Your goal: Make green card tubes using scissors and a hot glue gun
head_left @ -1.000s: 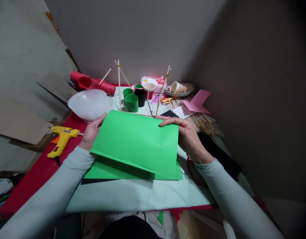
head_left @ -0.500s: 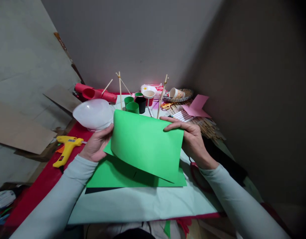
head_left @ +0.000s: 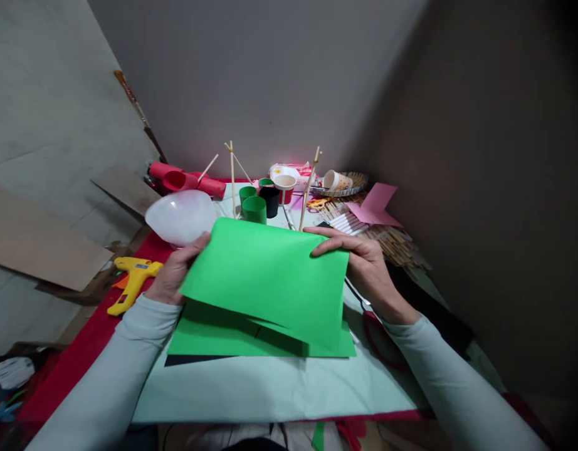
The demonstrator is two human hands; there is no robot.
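The left hand [head_left: 177, 270] and right hand [head_left: 364, 266] hold a curved green sheet [head_left: 270, 275] by its opposite sides, above a flat green sheet [head_left: 204, 338] that lies on the tabletop [head_left: 270, 394] over something black. To the left are a yellow glue gun [head_left: 135, 279] and a translucent white bowl [head_left: 182, 216]; behind the held sheet stand green cups [head_left: 254, 210], a black cup [head_left: 270, 202] and a red cup [head_left: 285, 188] between upright wooden sticks, with folded pink paper [head_left: 376, 207] and white markers [head_left: 345, 223] to the right.

Upper green sheet [head_left: 270, 275] flatter, less bowed than just before
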